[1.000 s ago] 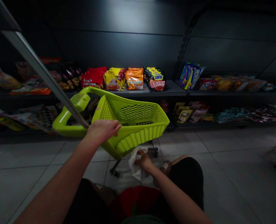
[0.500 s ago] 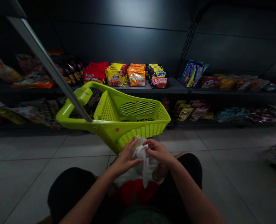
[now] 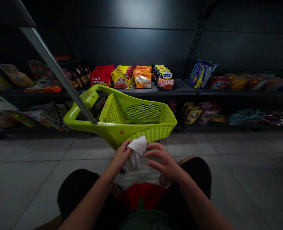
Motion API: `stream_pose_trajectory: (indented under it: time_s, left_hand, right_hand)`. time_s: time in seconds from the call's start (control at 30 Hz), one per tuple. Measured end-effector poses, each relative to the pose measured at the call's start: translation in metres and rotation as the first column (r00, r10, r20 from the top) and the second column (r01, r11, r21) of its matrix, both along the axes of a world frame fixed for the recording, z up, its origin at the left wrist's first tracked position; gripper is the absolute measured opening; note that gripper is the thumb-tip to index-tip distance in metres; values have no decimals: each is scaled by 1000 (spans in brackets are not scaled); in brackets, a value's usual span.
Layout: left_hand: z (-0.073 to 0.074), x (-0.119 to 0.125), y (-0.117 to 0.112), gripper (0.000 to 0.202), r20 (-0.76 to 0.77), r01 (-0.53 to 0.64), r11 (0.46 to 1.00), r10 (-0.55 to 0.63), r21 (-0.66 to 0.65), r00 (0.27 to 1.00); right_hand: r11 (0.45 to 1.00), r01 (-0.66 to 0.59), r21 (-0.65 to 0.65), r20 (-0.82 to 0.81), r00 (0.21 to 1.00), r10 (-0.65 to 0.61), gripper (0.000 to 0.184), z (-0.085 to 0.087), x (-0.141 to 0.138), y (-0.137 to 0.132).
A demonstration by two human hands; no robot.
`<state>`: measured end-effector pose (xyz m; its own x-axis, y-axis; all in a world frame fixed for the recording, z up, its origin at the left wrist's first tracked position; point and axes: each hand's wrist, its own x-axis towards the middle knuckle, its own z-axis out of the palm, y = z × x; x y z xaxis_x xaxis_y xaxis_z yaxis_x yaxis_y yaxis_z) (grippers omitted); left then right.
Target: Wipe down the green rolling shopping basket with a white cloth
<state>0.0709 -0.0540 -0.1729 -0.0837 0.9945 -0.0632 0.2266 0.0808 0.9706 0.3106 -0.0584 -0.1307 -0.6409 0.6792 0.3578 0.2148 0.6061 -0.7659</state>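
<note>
A crumpled white cloth (image 3: 138, 146) is gripped in my left hand (image 3: 122, 156), in front of the cart's near side. Its upper part wraps over the fingers and its lower end hangs down. Just to the right, my right hand (image 3: 164, 161) has its fingers apart and bent toward the cloth, holding nothing. A narrow gap seems to lie between those fingertips and the cloth. Behind both hands stands a lime-green shopping cart (image 3: 110, 127) with a perforated basket and a handle at the left.
A metal pole (image 3: 57, 73) slants down to the cart. Beyond it, a dark shelf (image 3: 182, 86) carries red packets (image 3: 101, 76), yellow packets (image 3: 122, 78), orange packets (image 3: 143, 77) and black packets (image 3: 164, 78). More bags lie on the lower shelf. Grey tiles (image 3: 84, 148) cover the floor.
Both hands were on the white cloth, which hung between them. Now the left hand alone grips it, slightly further left, and the right hand has come away with fingers spread.
</note>
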Motion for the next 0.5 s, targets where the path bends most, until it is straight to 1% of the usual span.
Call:
stream_pose_trajectory:
  time_s: [0.03,0.07,0.1,0.13,0.17,0.2,0.23,0.27,0.3,0.33,0.37,0.4,0.43,0.47,0.5]
  left_hand:
    - [8,4,-2,33,39,33,999,-33,-4,999]
    - [15,9,-5,32,82,62,998,-61,-11,995]
    - [22,13,-8,33,119,87,996,-83,-24,989]
    - [28,16,-11,35,138,119,992,-112,-42,984]
    - [34,16,-12,38,130,166,985,-159,-51,979]
    - [41,14,-12,43,84,226,973,-222,-43,971]
    - [50,10,-10,46,-10,287,958,-287,-11,958]
    - [59,4,-5,49,-147,351,935,-341,47,928]
    - [71,-4,1,48,-324,389,912,-331,133,886]
    - [83,-12,9,44,-518,399,886,-232,237,823]
    - [95,-21,19,38,-669,428,847,-122,314,733]
    - [107,-28,30,37,-776,452,817,-8,359,631]
    - [118,-35,41,37,-854,460,814,81,354,514]
    - [126,-40,53,37,-905,438,837,146,328,399]
    - [131,-43,63,38,-949,409,877,137,250,285]
  right_hand:
    - [998,57,-4,-76,995,-57,36,-11,-9,0]
    - [996,87,-11,-139,986,-88,46,-25,-19,0]
    - [996,91,-25,-192,977,-94,55,-41,-29,1]
    - [995,80,-51,-237,967,-90,61,-57,-38,2]
    - [993,77,-95,-278,955,-100,62,-72,-45,5]
    - [983,98,-157,-313,939,-144,58,-86,-48,9]
    - [958,158,-240,-339,911,-235,53,-98,-47,16]
    - [908,249,-337,-350,862,-367,50,-107,-42,25]
    - [823,360,-439,-351,774,-526,51,-113,-32,37]
    - [704,466,-535,-350,636,-687,54,-117,-20,52]
    - [572,537,-620,-354,458,-815,58,-118,-6,68]
    - [463,557,-690,-369,280,-886,60,-119,7,86]
    - [410,527,-744,-400,140,-906,59,-118,17,102]
    - [422,458,-782,-449,56,-892,56,-118,23,116]
    - [470,376,-798,-502,16,-865,54,-119,23,128]
